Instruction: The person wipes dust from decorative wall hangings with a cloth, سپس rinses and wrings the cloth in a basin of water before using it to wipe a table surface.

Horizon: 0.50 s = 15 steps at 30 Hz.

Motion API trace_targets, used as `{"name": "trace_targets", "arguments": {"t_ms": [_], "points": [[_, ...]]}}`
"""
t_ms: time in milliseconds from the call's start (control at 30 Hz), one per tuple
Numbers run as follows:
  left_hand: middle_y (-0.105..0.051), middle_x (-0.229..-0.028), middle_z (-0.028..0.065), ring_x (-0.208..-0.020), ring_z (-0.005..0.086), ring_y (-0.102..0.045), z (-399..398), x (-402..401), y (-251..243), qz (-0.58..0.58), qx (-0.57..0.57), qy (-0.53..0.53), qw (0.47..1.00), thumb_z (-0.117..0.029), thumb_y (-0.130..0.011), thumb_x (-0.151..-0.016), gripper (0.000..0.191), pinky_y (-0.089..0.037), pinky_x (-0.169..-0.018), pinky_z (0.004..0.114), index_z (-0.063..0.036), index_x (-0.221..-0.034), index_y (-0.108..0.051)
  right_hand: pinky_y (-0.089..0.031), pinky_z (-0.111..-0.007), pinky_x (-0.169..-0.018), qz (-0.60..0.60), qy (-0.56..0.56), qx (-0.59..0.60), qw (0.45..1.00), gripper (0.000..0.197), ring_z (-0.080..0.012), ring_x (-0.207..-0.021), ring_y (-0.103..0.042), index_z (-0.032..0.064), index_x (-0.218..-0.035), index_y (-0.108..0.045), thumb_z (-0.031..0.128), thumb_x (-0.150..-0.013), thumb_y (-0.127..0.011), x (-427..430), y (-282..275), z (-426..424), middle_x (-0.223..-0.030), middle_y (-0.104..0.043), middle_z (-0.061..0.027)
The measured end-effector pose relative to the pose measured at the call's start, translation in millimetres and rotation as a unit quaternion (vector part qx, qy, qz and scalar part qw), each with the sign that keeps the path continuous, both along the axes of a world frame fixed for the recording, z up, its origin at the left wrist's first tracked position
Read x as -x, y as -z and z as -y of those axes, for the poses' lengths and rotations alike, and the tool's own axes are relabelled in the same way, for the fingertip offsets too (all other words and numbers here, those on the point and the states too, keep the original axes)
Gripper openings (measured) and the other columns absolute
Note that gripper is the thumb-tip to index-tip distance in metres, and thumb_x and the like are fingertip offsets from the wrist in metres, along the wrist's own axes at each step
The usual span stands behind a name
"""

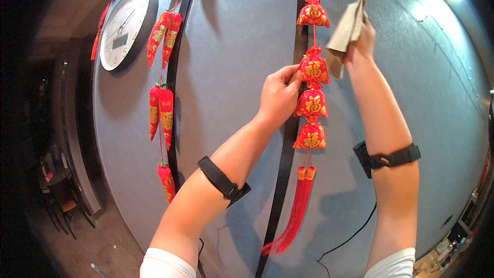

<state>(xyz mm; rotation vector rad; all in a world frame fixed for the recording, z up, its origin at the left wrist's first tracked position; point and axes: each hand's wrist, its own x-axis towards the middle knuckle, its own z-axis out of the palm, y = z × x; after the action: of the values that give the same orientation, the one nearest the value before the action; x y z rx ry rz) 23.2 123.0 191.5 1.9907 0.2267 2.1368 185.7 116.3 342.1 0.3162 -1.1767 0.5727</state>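
A string of red fabric lucky bags with gold characters hangs before a dark vertical strip on the wall. My left hand pinches the left edge of one bag between thumb and fingers. Below the lowest bag dangles a red tassel, its end swung to the left. To the right of the string, my right hand is raised and grips a folded beige cloth. The cloth is near the bags, with its lower part hanging loose and a little blurred.
A round white wall clock hangs at the upper left. Beside it a string of red chili-shaped ornaments runs down along another dark strip. A thin black cable trails beneath my right arm. Various items lie at the lower right.
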Motion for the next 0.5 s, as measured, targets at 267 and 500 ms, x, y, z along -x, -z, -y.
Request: {"name": "trace_targets", "arguments": {"t_ms": [267,500], "points": [[-0.073,-0.102,0.0098,-0.095,0.0121,-0.066,10.1,10.0,3.0,-0.048,0.041,-0.077,0.995,0.0,-0.057,-0.091,0.029,-0.051,-0.086,0.026,0.0087,-0.118,-0.064,-0.049,-0.046,-0.092,0.09,0.631,-0.03,0.77,0.041,-0.0395,-0.102,-0.064,0.0011,-0.106,-0.067,0.031,-0.077,-0.07,76.3,-0.3,8.8,-0.101,-0.069,-0.024],[-0.073,-0.098,0.0109,-0.087,0.0122,-0.067,8.9,16.4,-4.2,-0.055,0.045,-0.104,0.992,-0.004,-0.06,-0.091,0.028,-0.053,-0.08,0.027,0.0089,-0.114,-0.065,-0.05,-0.044,-0.09,0.086,0.653,-0.012,0.753,0.029,-0.0373,-0.097,-0.066,0.003,-0.094,-0.073,0.023,-0.074,-0.07,75.5,-8.9,6.7,-0.097,-0.071,-0.0203]]}}
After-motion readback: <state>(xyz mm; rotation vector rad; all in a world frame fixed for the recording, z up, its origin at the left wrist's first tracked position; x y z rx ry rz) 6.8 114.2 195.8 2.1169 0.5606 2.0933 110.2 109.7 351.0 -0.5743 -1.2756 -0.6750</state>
